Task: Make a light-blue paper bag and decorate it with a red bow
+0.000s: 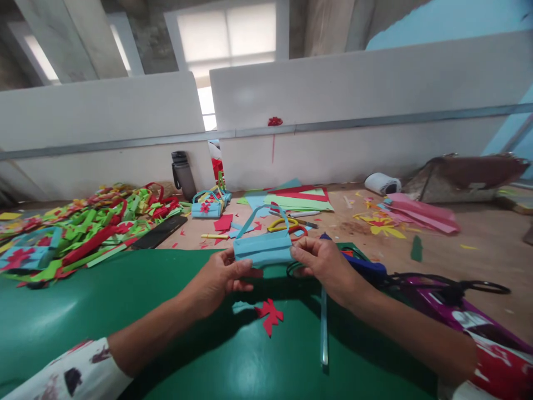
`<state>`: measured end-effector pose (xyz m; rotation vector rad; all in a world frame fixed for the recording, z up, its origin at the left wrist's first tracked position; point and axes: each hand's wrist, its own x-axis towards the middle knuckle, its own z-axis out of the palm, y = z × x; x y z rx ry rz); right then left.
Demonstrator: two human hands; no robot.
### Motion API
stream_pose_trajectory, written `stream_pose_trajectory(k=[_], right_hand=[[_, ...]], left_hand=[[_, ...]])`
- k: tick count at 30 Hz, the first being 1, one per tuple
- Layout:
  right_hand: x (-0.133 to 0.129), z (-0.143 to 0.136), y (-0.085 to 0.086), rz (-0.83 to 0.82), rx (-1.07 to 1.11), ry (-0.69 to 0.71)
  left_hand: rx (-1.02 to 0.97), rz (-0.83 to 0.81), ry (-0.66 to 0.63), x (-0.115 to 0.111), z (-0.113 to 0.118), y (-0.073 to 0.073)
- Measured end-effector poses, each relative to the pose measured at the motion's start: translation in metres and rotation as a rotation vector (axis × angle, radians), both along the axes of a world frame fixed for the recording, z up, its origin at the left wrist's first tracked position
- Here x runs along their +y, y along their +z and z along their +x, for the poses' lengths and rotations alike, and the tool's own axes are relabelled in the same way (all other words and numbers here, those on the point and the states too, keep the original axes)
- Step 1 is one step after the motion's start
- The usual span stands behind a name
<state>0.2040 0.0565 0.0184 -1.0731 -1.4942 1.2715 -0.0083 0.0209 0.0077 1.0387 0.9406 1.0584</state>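
Between my two hands is a small light-blue felt or paper handbag with a folded flap and a thin looped handle. My left hand pinches its left end, the thumb lying on the front face. At the right end, my right hand grips the edge between thumb and fingers. Below the bag, a red cut-out flower shape lies on the green mat, with a small light-blue scrap beside it. Close under my right hand is a long thin clear stick.
Scissors with yellow and red handles lie behind the bag. Farther back are a finished blue bag, a dark bottle and coloured sheets. A phone borders the scrap heap at left. A blue tool with a black cord sits at right.
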Motion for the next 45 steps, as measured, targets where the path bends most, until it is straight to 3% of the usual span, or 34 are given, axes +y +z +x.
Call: stream_pose_trajectory(k=[6,22,27,34,40,45], right_hand=[[-0.002,0.001,0.004,0.043,-0.075,0.002],[-0.004,0.001,0.006,0.123,-0.160,-0.006],[-0.002,0.003,0.003,0.141,-0.160,-0.021],[-0.003,0.004,0.004,0.237,-0.256,-0.005],[-0.005,0.002,0.003,0.313,-0.315,0.035],[-0.003,0.002,0.002,0.331,-0.336,0.056]], left_hand=[[0.031,-0.032,0.048,-0.003,0.005,0.006],[0.090,-0.055,0.074,-0.003,0.006,0.001],[0.005,-0.064,0.004,-0.003,0.003,0.000],[-0.286,-0.205,-0.245,0.000,-0.004,0.008],[-0.220,-0.335,-0.308,0.004,-0.009,0.007],[-0.184,-0.375,-0.269,0.004,-0.006,0.010]])
